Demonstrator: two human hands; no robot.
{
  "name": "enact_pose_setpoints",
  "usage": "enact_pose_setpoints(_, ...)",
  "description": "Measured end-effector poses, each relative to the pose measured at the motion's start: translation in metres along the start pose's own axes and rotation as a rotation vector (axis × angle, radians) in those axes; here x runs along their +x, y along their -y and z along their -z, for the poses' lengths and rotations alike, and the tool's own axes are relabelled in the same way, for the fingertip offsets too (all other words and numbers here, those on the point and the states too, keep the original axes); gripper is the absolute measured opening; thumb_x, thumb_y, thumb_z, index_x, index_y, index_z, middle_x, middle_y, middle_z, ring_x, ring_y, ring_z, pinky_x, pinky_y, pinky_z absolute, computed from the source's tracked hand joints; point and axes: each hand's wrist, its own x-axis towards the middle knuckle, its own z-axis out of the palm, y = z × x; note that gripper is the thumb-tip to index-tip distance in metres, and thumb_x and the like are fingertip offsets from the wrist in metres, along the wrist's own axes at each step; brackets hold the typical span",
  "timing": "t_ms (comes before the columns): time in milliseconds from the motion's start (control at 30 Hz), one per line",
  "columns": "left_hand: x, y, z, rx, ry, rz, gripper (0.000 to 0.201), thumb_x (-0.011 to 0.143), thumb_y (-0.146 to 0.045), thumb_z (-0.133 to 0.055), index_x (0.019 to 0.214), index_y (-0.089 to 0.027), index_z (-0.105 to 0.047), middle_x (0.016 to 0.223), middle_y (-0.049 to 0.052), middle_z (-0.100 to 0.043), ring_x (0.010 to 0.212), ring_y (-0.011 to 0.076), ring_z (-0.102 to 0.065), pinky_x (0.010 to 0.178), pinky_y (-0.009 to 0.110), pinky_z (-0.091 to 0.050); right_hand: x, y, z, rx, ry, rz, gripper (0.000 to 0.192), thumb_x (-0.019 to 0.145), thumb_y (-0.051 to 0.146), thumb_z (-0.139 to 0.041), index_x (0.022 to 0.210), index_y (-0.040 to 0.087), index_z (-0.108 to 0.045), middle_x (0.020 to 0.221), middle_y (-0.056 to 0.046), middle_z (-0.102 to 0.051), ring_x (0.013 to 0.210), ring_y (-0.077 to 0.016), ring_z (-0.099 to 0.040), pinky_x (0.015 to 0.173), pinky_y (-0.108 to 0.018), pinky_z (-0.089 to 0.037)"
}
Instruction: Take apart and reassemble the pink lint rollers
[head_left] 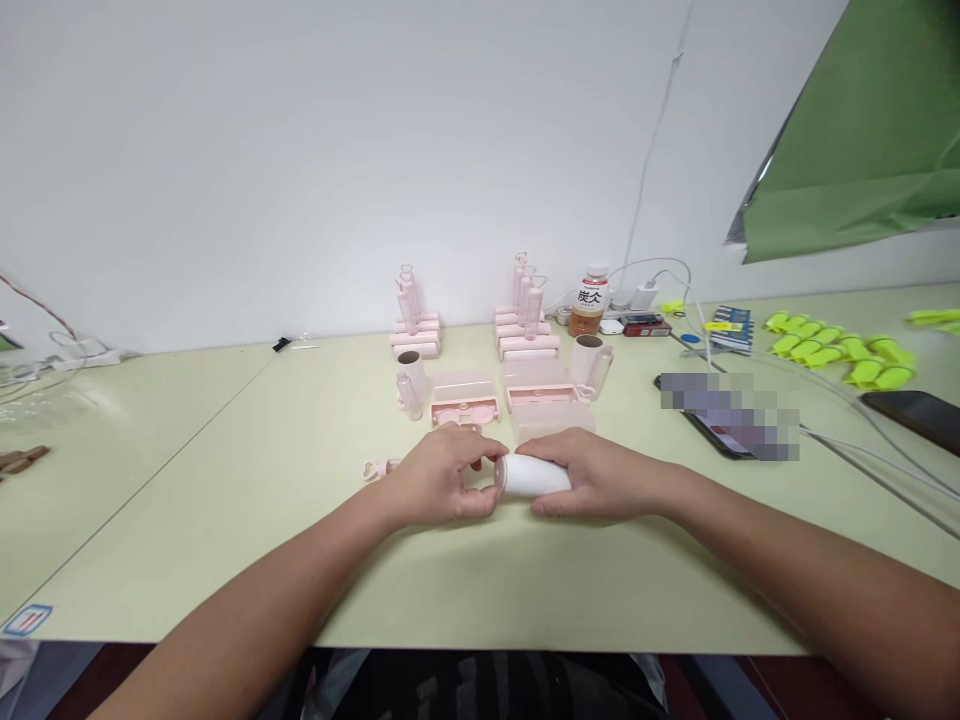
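My right hand (592,475) is closed around a white lint roller paper roll (536,475), held lying sideways just above the table. At its left end is a pink end cap (500,475), which the thumb and fingers of my left hand (446,478) pinch. Partly hidden behind my left hand, a pink handle with a heart-shaped loop (373,470) lies on the table. Beyond my hands are two opened pink cases with clear covers, a left case (465,412) and a right case (551,398). An upright paper roll (411,368) stands at left, another paper roll (585,362) at right, each beside a pink handle.
Pink lint rollers stand along the wall in a left group (415,335) and a right group (527,330). Right of them are a drink bottle (588,300), cables and a phone (724,420). Several yellow-green pieces (840,345) and a dark phone (915,415) lie far right.
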Motion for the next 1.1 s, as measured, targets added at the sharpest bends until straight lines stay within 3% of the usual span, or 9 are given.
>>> enact_pose_setpoints(267,-0.004,0.008,-0.005,0.038,-0.048,-0.016,0.036,0.071,-0.018,-0.061,0.107,-0.018,-0.065,0.081,0.002,-0.070,0.069,0.0158,-0.062,0.070,0.029,-0.047,0.001,-0.004,-0.002,0.086,-0.029,-0.034,0.030,0.082,0.040,-0.067,0.101,0.017,-0.064,0.091,-0.002,-0.066,0.077,-0.0172,-0.058,0.065,-0.025,-0.040)
enact_pose_setpoints(400,-0.006,0.010,-0.007,-0.020,-0.096,0.088,0.034,0.074,-0.019,-0.062,0.108,-0.021,-0.062,0.094,0.003,-0.071,0.076,0.0159,-0.064,0.072,0.029,-0.048,0.002,-0.010,-0.003,0.177,-0.025,-0.086,0.038,0.083,0.046,-0.067,0.106,0.016,-0.063,0.090,-0.002,-0.064,0.077,-0.0171,-0.056,0.064,-0.025,-0.040)
enact_pose_setpoints(667,-0.006,0.011,-0.002,-0.257,-0.161,0.239,0.026,0.075,-0.020,-0.063,0.100,-0.020,-0.054,0.089,0.002,-0.063,0.077,0.0151,-0.059,0.071,0.029,-0.048,0.004,-0.013,0.001,0.325,-0.034,-0.060,0.041,0.082,0.048,-0.069,0.104,0.015,-0.062,0.086,-0.001,-0.057,0.073,-0.0135,-0.050,0.062,-0.023,-0.038)
enact_pose_setpoints(900,-0.005,-0.001,-0.007,-0.259,-0.189,0.133,0.025,0.076,-0.018,-0.062,0.101,-0.020,-0.056,0.098,0.004,-0.067,0.090,0.0185,-0.063,0.082,0.033,-0.049,0.001,-0.007,-0.006,0.844,0.045,0.077,0.050,0.079,0.055,-0.070,0.104,0.014,-0.056,0.073,0.000,-0.057,0.056,-0.0102,-0.050,0.049,-0.021,-0.039)
enact_pose_setpoints(1100,-0.009,0.000,-0.015,-0.268,-0.139,0.108,0.054,0.076,-0.023,-0.070,0.124,-0.024,-0.048,0.120,0.008,-0.061,0.106,0.0221,-0.060,0.092,0.037,-0.048,0.002,-0.002,-0.010,0.852,0.049,0.005,0.048,0.079,0.053,-0.070,0.101,0.013,-0.059,0.071,0.000,-0.057,0.055,-0.0101,-0.053,0.046,-0.020,-0.041)
